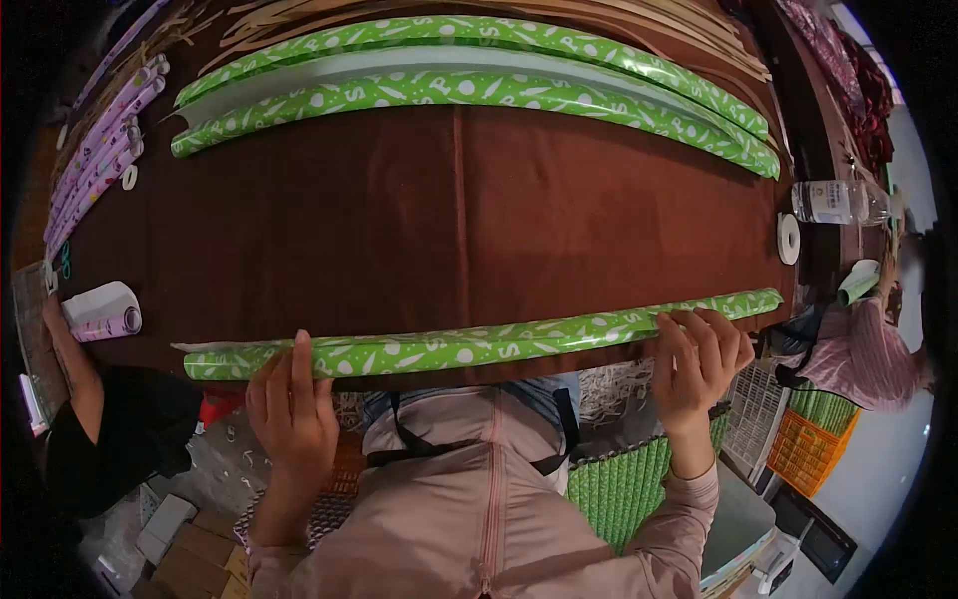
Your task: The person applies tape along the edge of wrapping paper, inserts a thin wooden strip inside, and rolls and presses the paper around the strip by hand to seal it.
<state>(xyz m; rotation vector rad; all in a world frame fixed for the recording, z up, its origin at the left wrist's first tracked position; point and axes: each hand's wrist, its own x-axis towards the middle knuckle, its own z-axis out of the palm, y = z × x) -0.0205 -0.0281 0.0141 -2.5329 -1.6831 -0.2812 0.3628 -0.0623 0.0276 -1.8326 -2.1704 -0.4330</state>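
Note:
A long green roll with white printed shapes (479, 342) lies along the near edge of the brown table (299, 220). Near its left end rests my left hand (297, 404), index finger stretched over the roll and fingers apart. Toward the right end, my right hand (694, 364) touches the roll with its fingers bent and spread over it. Across the far side of the table lies a green sheet (479, 90) with the same print, its two long edges curled and its pale inner side showing between them.
Purple rolls (100, 170) lie at the left, brown strips (499, 12) at the back. A tape roll (788, 240) and clear bottle (833, 203) are at the right. Co-workers are at the left (130, 429) and right (858, 349). An orange crate (810, 449) stands lower right.

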